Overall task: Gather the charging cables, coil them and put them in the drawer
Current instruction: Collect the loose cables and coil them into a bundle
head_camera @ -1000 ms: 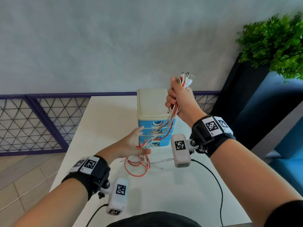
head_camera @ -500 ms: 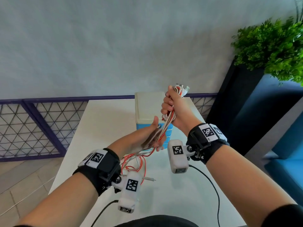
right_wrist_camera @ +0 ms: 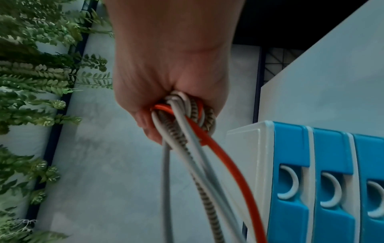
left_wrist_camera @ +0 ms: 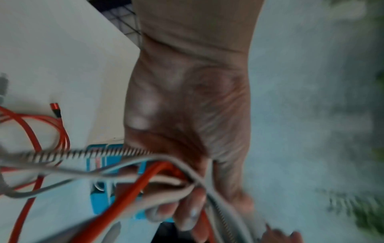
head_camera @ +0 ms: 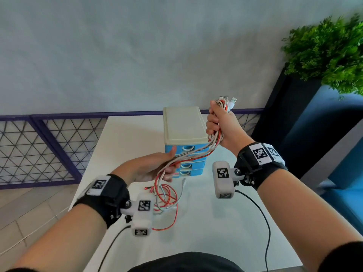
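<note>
Several charging cables (head_camera: 198, 154), red, white and braided, run as one bundle between my hands. My right hand (head_camera: 218, 124) is raised beside the drawer unit and grips the bundle in a fist (right_wrist_camera: 166, 82), with the plug ends (head_camera: 228, 101) sticking out above it. My left hand (head_camera: 159, 167) is lower and holds the same cables (left_wrist_camera: 129, 189), fingers (left_wrist_camera: 187, 210) curled round them. The loose tails (head_camera: 167, 199) lie looped on the white table (head_camera: 206, 222). The drawer unit (head_camera: 184, 126) has a cream top and blue drawers (right_wrist_camera: 290, 164), all shut.
A green plant (head_camera: 330, 55) in a dark planter stands at the right, with blue seating below it. A purple mesh railing (head_camera: 39, 144) runs behind the table. Black camera leads (head_camera: 265, 218) trail over the table's near side.
My left hand first rose to the bundle just under the right hand, then slid down and left along the cables. The right hand stayed raised with its grip unchanged.
</note>
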Available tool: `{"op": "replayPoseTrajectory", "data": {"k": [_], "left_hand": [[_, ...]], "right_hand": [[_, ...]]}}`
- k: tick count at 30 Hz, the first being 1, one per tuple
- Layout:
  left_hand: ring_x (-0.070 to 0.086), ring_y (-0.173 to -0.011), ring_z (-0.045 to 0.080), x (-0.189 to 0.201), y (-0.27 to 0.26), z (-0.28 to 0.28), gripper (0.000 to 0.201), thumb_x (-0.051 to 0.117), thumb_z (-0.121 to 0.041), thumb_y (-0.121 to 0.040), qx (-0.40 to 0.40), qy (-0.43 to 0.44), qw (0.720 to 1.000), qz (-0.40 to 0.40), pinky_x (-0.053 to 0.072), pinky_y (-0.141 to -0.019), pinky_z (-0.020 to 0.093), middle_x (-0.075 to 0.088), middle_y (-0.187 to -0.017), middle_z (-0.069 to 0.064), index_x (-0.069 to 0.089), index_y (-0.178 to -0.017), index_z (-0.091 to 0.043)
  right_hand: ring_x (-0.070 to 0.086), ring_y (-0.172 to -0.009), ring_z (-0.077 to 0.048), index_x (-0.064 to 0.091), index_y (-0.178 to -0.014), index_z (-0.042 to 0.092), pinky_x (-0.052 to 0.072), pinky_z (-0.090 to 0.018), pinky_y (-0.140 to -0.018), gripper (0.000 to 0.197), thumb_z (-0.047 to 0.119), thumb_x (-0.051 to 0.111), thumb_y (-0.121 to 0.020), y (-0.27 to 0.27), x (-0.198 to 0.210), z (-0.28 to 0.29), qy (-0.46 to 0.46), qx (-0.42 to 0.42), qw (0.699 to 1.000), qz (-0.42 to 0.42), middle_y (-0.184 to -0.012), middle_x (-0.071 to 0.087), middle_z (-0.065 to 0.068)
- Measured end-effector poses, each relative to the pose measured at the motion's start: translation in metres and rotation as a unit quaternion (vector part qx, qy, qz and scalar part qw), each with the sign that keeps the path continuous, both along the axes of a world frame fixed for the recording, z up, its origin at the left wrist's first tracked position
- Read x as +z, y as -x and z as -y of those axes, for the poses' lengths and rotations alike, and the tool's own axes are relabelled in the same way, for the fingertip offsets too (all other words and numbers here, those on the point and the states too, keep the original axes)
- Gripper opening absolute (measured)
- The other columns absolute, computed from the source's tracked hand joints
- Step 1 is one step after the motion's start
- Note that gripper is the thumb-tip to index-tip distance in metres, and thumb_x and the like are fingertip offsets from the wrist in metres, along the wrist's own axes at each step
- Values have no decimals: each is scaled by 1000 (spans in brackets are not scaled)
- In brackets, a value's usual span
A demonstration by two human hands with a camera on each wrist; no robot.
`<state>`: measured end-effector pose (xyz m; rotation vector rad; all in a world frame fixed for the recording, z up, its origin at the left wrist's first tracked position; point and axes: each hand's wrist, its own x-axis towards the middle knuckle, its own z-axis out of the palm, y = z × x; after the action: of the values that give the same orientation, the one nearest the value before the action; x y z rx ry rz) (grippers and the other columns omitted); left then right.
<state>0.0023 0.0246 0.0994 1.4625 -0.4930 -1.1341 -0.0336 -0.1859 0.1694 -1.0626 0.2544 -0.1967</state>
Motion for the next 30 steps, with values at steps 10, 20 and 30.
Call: {"op": "replayPoseTrajectory", "data": {"k": [10,20,30], "left_hand": [[37,-48,9,16,-3,-5,35,33,-36,-99,-4,-11,1000,-22,46,-59,21,54,-70,-2,55,-106,-9],[52,-78,26,23,-3,17,25,28,-31,-102,52,-164,858,483,36,-73,35,57,-84,7,45,-89,-17],[50,-73,11,32,-2,25,20,26,-33,-102,118,-116,791,589,22,-83,33,54,-82,-8,39,-88,-27]], "right_hand": [[31,-33,-7,42,-69,17,36,-20,-37,34,32,54,-97,-1,-6,5,76,-41,996,-13,-46,32,5],[43,-36,-10,46,-70,16,44,-23,-39,32,31,55,-97,-3,-16,11,241,43,966,-77,-53,45,2],[71,-79,-21,64,-95,7,58,-32,-74,37,39,46,-99,12,-18,-12,161,277,942,-104,-89,72,-11]]}}
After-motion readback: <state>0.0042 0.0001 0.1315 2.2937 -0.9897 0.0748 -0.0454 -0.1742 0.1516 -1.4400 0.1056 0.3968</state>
